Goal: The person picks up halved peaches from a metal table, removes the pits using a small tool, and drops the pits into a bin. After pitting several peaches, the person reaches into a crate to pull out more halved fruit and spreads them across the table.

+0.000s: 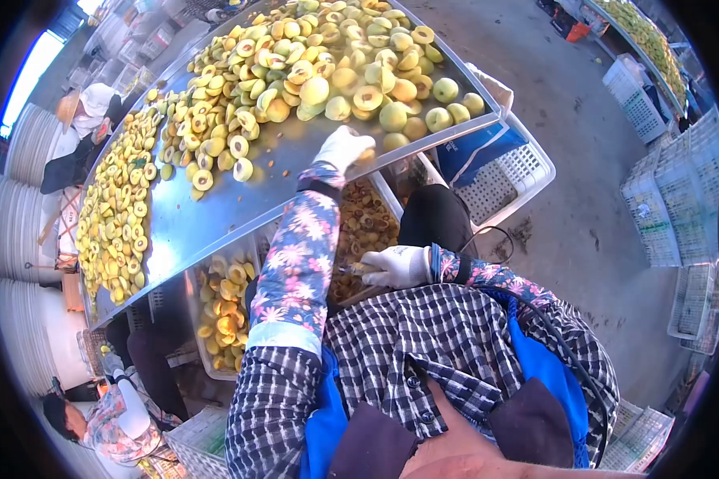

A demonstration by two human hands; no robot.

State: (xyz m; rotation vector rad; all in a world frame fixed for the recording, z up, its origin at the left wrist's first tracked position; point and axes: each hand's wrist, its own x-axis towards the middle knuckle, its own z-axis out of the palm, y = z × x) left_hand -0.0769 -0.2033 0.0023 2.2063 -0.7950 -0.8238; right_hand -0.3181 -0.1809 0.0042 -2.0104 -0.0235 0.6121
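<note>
My left hand (344, 149), in a white glove, is at the near edge of the metal table (272, 172), its fingers closed on a yellowish apricot (367, 155). Whole apricots (393, 116) lie just beyond it, beside a heap of cut apricot halves (287, 56). Lower down, close to my lap, my right hand (401, 266) is also gloved. Its fingers are curled round something small, and I cannot tell what it is. Under both hands, below the table edge, stands a crate of brownish pits and scraps (366, 219).
Left of my knees is a crate of apricot halves (225, 311). A white crate (507, 180) with a blue bag (467, 152) stands right of the table. One person (88, 112) sits across the table, another person (120, 407) at lower left. Stacked crates (679, 191) line the right.
</note>
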